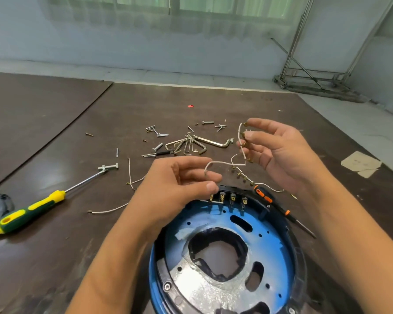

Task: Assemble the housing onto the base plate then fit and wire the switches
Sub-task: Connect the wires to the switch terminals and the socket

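Dark brown desk (55,137) boards are seen under everything. Nearest, a round blue housing (297,252) is set around a silvery base plate (213,288), with a row of switches (233,197) fitted at its far rim. Just above them, one end of a white wire (222,163) with brass terminals is pinched by the left hand (179,184); its other stretch is held in the curled fingertips of the right hand (275,150). An orange-black screwdriver (264,194) is laid against the housing, a yellow-green screwdriver (30,211) well to the left. Farther off, hex keys (191,145) and screws (157,131) are scattered.
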{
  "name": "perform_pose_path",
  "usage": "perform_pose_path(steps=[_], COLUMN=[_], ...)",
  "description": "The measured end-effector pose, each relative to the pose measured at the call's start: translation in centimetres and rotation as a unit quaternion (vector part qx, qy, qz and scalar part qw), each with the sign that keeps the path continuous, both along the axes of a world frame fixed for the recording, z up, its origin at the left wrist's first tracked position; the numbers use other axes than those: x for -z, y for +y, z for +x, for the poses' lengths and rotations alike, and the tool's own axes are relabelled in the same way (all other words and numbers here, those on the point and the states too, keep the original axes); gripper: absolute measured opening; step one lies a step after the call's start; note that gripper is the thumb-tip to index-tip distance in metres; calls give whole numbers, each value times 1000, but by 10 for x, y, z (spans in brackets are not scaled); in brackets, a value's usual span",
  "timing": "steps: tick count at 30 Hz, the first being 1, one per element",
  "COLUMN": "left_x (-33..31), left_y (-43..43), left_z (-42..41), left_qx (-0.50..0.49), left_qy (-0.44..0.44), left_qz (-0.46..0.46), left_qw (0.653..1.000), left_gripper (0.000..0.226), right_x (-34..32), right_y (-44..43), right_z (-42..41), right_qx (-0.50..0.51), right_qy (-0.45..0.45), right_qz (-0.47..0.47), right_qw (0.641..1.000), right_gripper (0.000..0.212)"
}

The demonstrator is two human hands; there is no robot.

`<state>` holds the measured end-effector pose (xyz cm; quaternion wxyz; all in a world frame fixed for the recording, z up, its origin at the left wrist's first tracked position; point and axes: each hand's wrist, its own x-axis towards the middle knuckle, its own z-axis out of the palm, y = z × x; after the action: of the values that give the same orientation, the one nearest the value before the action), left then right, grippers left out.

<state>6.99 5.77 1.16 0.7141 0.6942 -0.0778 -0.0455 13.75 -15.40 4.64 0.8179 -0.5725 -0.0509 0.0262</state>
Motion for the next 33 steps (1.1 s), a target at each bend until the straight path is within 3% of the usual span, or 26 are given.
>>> perform_pose_path(steps=[6, 14, 21, 27, 30, 33], left_x=[-6, -3, -4, -3, -3, -1], left_y=[6, -9, -17, -15, -21, -37], left_z=[-4, -10, -20, -18, -18, -21], left_qx=[58, 146, 235, 182, 141, 34], left_qy=[29, 51, 91, 41, -14, -112], left_qz=[-29, 133, 179, 264, 339, 399], left_qw=[997, 979, 951, 946, 930, 909], left_gripper=[32, 31, 32, 23, 39, 57], right_x=[7, 30, 30, 30, 31, 31], right_y=[-11, -3, -4, -8, -6, -1], right_z=[-20, -43, -47, -51, -51, -52], right_qx=[16, 19, -14, -20, 1, 11], right_qy=[-22, -40, -53, -46, -52, -56], right_qz=[-41, -76, -144, -155, -148, -129], right_qw=[999, 996, 988, 987, 988, 990], right_gripper=[38, 26, 28, 27, 24, 21])
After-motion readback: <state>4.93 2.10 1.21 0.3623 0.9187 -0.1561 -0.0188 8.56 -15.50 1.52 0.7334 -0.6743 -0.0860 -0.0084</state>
